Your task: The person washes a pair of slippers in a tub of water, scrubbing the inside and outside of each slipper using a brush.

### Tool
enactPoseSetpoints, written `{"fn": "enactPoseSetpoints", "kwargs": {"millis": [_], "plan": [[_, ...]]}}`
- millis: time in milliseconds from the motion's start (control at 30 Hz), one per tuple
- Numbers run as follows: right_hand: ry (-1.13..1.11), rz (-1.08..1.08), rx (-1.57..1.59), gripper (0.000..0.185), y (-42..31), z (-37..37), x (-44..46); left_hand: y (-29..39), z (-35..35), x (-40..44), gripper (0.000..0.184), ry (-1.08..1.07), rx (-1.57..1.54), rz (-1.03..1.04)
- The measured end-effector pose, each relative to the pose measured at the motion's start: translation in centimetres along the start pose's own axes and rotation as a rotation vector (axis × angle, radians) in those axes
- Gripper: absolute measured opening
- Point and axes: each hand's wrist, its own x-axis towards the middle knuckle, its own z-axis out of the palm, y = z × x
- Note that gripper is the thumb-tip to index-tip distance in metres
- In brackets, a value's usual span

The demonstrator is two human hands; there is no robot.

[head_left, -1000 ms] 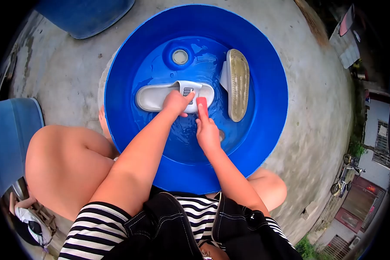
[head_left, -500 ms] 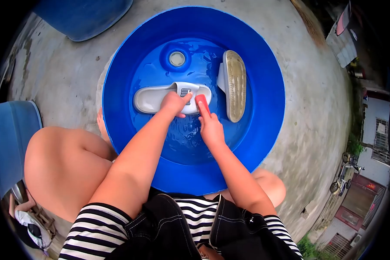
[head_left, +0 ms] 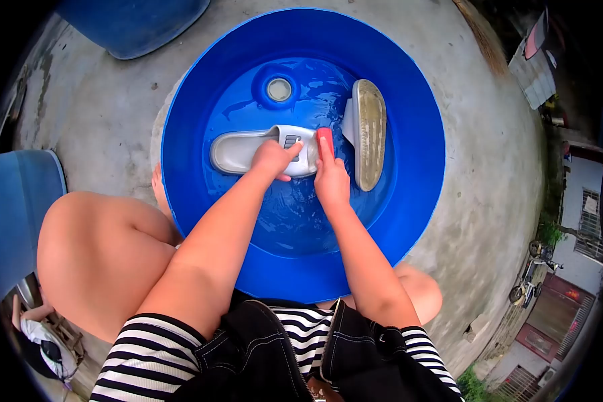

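In the blue tub [head_left: 409, 221] with shallow water lies a white slide slipper [head_left: 238, 153], sole down, its toe to the right. My left hand [head_left: 273, 159] grips its strap, thumb on top by the dark markings, fingers partly hidden underneath. In my right hand [head_left: 331, 179] is a small red scrub brush [head_left: 325, 139], pressed at the slipper's toe end; its underside is hidden. The matching slipper [head_left: 370, 134] rests on its side at the right of the tub, tan sole showing.
A round pale plug [head_left: 279, 89] sits on a raised ring in the tub floor. Other blue tubs stand at upper left [head_left: 134, 27] and left [head_left: 27, 208]. A person [head_left: 47, 342] is at lower left. Concrete ground [head_left: 476, 187] surrounds the tub; a bicycle [head_left: 532, 275] stands far right.
My right hand has moved the red brush slightly up and right, to the slipper's toe edge, and the brush is more upright. My left hand keeps its hold on the strap.
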Motion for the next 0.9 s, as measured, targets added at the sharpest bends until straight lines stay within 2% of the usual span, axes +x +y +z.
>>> {"fn": "enactPoseSetpoints", "kwargs": {"millis": [33, 100, 133, 233, 333, 367, 433, 467, 533, 567, 633, 800, 900], "plan": [[0.001, 0.0, 0.004, 0.061, -0.2, 0.8, -0.4, 0.0, 0.0, -0.1, 0.067, 0.003, 0.006, -0.013], [0.143, -0.035, 0.123, 0.059, -0.5, 2.1, -1.8, -0.4, 0.2, 0.4, 0.066, 0.007, 0.004, -0.02], [0.091, -0.107, 0.16, 0.059, 0.1, 2.4, -3.6, -0.4, 0.4, 0.7, 0.066, 0.008, -0.001, -0.026], [-0.086, -0.108, 0.136, 0.061, 1.3, 1.0, -6.4, -0.8, 0.6, 0.7, 0.068, 0.028, 0.028, 0.027], [-0.05, -0.022, 0.032, 0.065, 0.9, 0.6, -2.0, -0.3, 0.1, 0.3, 0.07, 0.007, 0.041, -0.006], [0.02, 0.001, 0.109, 0.065, 0.3, 1.0, -0.5, -0.3, 0.0, 0.4, 0.07, 0.01, 0.047, -0.005], [0.019, 0.222, 0.282, 0.064, -0.4, 1.8, 0.6, -0.4, 0.1, 0.4, 0.067, -0.006, -0.03, 0.025], [0.023, 0.218, 0.281, 0.064, 0.7, 2.8, 0.6, -0.3, 0.1, 0.4, 0.067, -0.005, -0.032, 0.03], [0.329, -0.117, 0.46, 0.06, 3.2, 4.7, 0.0, -0.2, 0.1, 0.5, 0.069, -0.014, 0.01, -0.03], [0.325, -0.118, 0.454, 0.06, 4.2, 4.2, -0.4, -0.3, 0.0, 0.6, 0.069, -0.018, 0.004, -0.032], [-0.227, 0.342, 1.06, 0.056, 2.9, -0.2, -1.4, -0.5, 0.1, 0.7, 0.07, -0.037, -0.008, -0.014], [-0.107, 0.411, 1.252, 0.052, 2.0, -0.4, -1.4, 0.0, 0.0, 0.1, 0.069, 0.01, -0.005, -0.011], [-0.031, 0.291, 1.1, 0.051, 1.7, 0.7, -1.6, -0.4, 0.2, 0.7, 0.068, -0.014, -0.028, -0.021]]}}
